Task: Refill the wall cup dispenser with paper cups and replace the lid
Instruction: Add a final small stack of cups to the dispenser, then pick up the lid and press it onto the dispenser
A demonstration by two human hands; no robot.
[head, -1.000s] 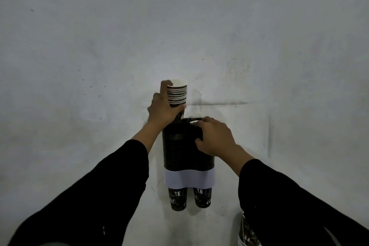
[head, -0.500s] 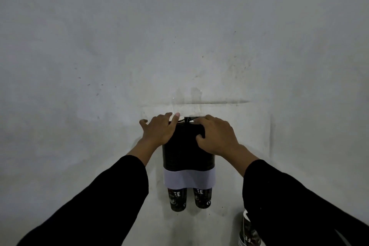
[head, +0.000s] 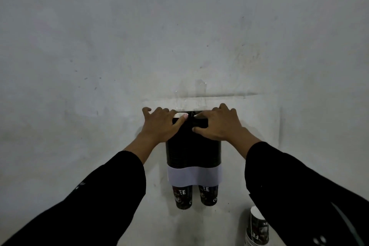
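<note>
Basically both hands sit at the top of the black, white-banded dispenser (head: 193,154) on the wall (head: 99,46). The left hand (head: 159,126) is loose, fingers splayed, thumb pressing the white rim of the loaded cups (head: 180,115). The right hand (head: 218,126) curls over the top right edge, thumb on the front. Two bottom cups (head: 182,197) poke out below; a spare stack (head: 256,229) stands lower right.

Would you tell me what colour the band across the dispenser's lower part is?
The band on the dispenser is plain white; head view.
</note>
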